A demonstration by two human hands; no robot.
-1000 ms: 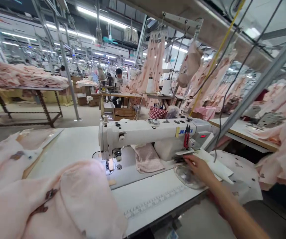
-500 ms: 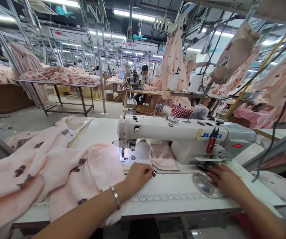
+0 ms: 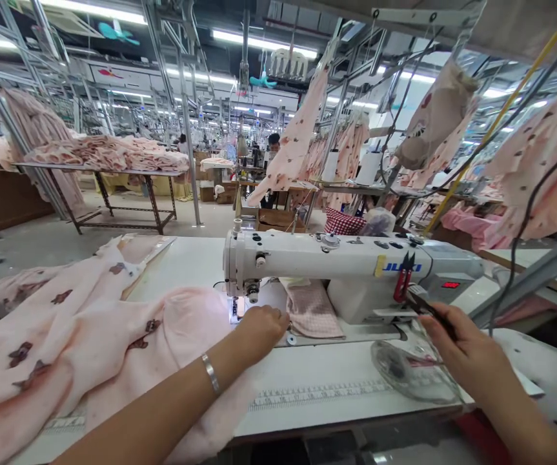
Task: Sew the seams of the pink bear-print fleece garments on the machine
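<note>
Right hand [image 3: 462,349]: lower right of frame, risen off clear dish [image 3: 404,378], now gripping dark snips [image 3: 428,310]. Left hand [image 3: 261,326]: centre, curled, grip unclear, moved closer to sewing machine [image 3: 336,261] needle, beside pink fabric [image 3: 113,336] on table [image 3: 321,368]

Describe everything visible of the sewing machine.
The sewing machine is white, with blue JUKI lettering, dark knobs on top and a red display on its end panel. It stands upright on the white table, its needle area lit. Red-handled snips hang on its front. The left hand rests on its bed beside the needle, pink fabric alongside; the right hand holds a thin dark tool by its base.
</note>
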